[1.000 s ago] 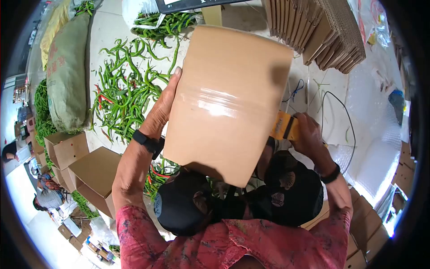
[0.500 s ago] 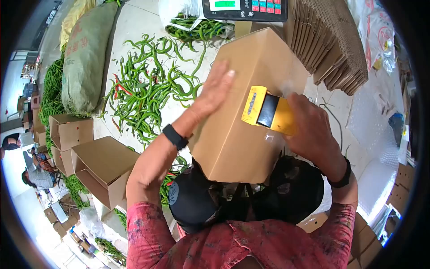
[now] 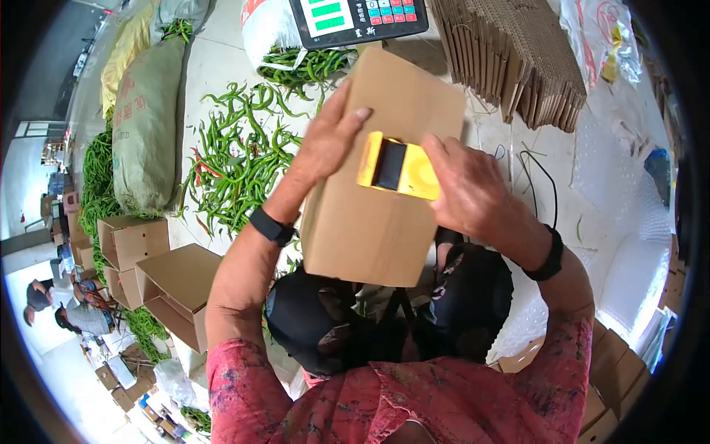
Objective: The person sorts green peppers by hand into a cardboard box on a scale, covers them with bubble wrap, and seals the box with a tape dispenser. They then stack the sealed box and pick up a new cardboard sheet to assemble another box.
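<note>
One cardboard box (image 3: 370, 233) is held above the knees (image 3: 473, 303), the left hand (image 3: 325, 140) clasping its left edge and the right hand (image 3: 473, 189) gripping one yellow tape dispenser (image 3: 421, 176) over its upper face. The box is judged light, stiff but crushable, best held by its edges. Also counted: one scale (image 3: 359, 22), one cardboard stack (image 3: 510, 59); green peppers (image 3: 240, 159) uncountable.

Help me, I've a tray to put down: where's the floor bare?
Barest is the floor between the green sack and the white bag, beyond the loose peppers. A smaller patch lies between cardboard stack and bubble wrap, but a black cord crosses it. Crowded: the peppers' own spread, and the carton under the yellow tool.
</note>
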Demonstrator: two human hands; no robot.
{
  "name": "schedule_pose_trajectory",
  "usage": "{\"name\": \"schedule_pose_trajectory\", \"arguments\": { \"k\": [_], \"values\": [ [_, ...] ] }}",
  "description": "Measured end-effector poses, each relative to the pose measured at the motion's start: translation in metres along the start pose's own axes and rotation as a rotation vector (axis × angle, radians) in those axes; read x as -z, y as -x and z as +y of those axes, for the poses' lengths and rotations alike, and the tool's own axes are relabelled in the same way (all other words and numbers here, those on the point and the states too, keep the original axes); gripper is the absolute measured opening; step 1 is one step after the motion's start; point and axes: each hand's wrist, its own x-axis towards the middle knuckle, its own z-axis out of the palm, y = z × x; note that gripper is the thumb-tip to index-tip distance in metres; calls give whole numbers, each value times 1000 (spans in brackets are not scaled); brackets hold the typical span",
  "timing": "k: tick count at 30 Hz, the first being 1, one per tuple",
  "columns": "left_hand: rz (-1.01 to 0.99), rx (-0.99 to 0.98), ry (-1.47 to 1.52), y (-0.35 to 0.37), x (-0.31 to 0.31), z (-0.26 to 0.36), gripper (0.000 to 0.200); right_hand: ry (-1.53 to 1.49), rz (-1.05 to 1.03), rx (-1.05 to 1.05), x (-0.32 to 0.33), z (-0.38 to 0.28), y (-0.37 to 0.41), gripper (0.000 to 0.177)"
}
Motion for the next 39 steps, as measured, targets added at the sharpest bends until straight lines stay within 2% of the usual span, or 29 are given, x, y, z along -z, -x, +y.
{"name": "schedule_pose_trajectory", "arguments": {
  "k": [2, 4, 6, 9, 10, 11, 13, 15, 19, 20, 21, 22, 24, 28, 29, 32, 33, 36, 37, 39],
  "values": [
    [-36, 170, -60, 4, 23, -1, 68, 71, 57, 57, 5, 5, 18, 53],
    [1, 152, -131, 1, 29, -34, 68, 136, 109, 98, 2, 15, 32, 57],
    [17, 133, 0, 0, 27, -46, 66, 28, 127, 102, -9, 30, 41, 56],
    [63, 70, -46, -2, 29, -57, 64, 27, 39, -73, -24, 48, 63, 51],
    [26, 143, 18, -3, 34, -59, 63, 58, 7, -172, -29, 55, 74, 50],
    [46, 129, 40, -3, 36, -68, 63, 50, -3, -179, -42, 73, 92, 57],
    [41, 108, 170, -5, 35, -79, 62, 57, 17, -187, -64, 94, 111, 59],
    [44, 128, 177, -4, 40, -76, 58, 72, 31, -176, -84, 118, 128, 63],
    [16, 270, 199, -4, 49, -81, 57, 121, -27, -245, -116, 154, 153, 53],
    [5, 302, 236, -5, 51, -85, 59, 105, -19, -244, -123, 151, 147, 53],
    [15, 269, 131, -7, 54, -88, 62, 85, -12, -243, -130, 147, 142, 54],
    [-29, 302, 269, -4, 56, -89, 63, 84, -18, -259, -136, 143, 136, 54],
    [-28, 300, 288, -7, 61, -101, 65, 18, 9, -185, -142, 145, 118, 58],
    [-1, 289, 212, -3, 66, -101, 67, 112, 38, -193, -166, 178, 153, 60],
    [-17, 292, 241, -4, 66, -95, 67, 75, -34, -298, -164, 177, 155, 55],
    [-54, 333, 322, -2, 65, -96, 68, 105, -64, -274, -167, 170, 148, 53],
    [-55, 353, 375, -2, 66, -97, 68, 114, -86, -307, -157, 152, 132, 46],
    [-26, 290, 283, -4, 64, -89, 68, 110, -127, -324, -172, 146, 104, 40],
    [-18, 288, 291, -4, 62, -84, 68, 94, -177, -277, -171, 136, 93, 30],
    [-20, 219, 279, -2, 57, -75, 68, 232, -40, -6, -184, 127, 67, 35]
  ]
}}
